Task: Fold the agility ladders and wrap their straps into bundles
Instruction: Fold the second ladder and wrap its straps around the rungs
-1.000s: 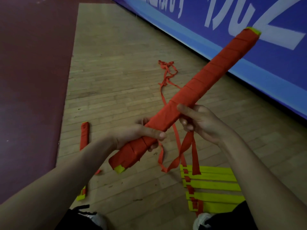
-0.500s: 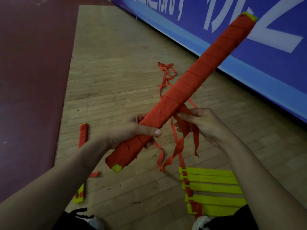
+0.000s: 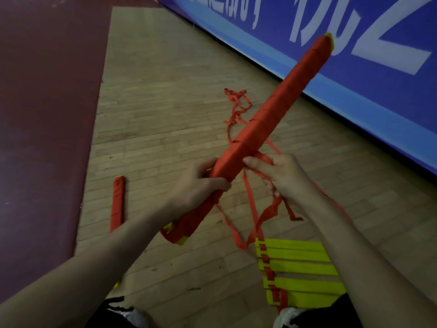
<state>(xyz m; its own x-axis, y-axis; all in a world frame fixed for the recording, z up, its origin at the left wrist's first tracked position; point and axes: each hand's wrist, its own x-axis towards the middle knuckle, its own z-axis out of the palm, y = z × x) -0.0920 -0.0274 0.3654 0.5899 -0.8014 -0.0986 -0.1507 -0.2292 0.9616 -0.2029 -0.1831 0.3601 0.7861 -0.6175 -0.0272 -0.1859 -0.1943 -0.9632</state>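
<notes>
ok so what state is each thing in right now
held bundle: wrapped in red strap, tilted up, in the air
left hand: grips the held bundle near its lower end
right hand: pinches the loose strap
loose strap: unwound, trailing to the floor
finished bundle: wrapped, lying on the floor
yellow rungs: overlapping on the floor, not bundled
</notes>
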